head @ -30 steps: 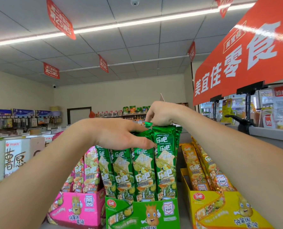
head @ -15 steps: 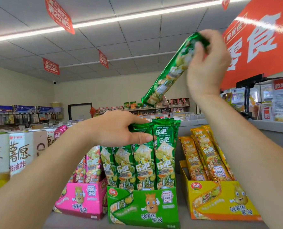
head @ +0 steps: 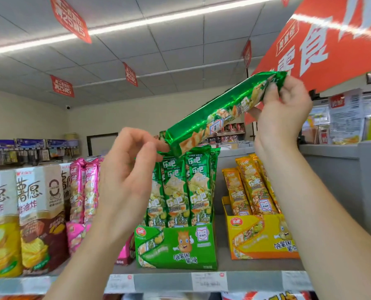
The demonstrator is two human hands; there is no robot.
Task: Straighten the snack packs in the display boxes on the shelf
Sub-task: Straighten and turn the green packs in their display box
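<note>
A long green snack pack (head: 221, 110) hangs tilted in the air above the green display box (head: 178, 245). My right hand (head: 282, 118) pinches its upper end near the red sign. My left hand (head: 128, 176) pinches the crimped lower end with thumb and forefinger. Several green packs (head: 186, 189) stand upright in the green box below. A pink display box (head: 124, 254) with pink packs (head: 84, 187) stands to the left, partly hidden by my left arm. A yellow display box (head: 260, 239) holds leaning yellow packs (head: 247, 187) on the right.
Tall chip cartons (head: 33, 213) fill the shelf's left end. The shelf edge (head: 245, 280) carries price labels. A large red sign (head: 331, 42) hangs close above my right hand. A grey counter (head: 331, 152) rises at the right.
My left hand left the standing green packs and rose to take the lifted pack's lower end. My right hand swung the pack's upper end further right.
</note>
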